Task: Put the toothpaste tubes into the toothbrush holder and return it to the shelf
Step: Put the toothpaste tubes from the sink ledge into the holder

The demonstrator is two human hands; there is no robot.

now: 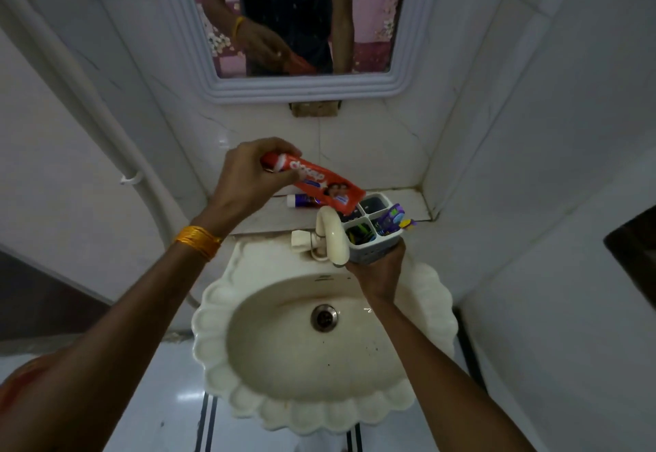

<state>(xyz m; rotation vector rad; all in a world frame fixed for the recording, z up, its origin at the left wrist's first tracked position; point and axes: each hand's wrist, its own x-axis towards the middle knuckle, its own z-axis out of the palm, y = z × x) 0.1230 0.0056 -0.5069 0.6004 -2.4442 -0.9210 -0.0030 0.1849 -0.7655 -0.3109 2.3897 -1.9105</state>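
Tap (pixel 332 235) hides toothbrush holder (pixel 372 235) corner

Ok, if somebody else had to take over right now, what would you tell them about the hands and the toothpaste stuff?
Left hand: holds the red toothpaste tube by its cap end, flat end angled down at the toothbrush holder.
Right hand: grips the holder from below, above the sink, beside the tap.
Holder: toothbrushes fill the right compartment; the back one looks empty.
Second, white and purple tube: lying on the shelf.
Done: holder is off the shelf.
Left: slot in the red tube, add the other, set the holder back on the shelf.
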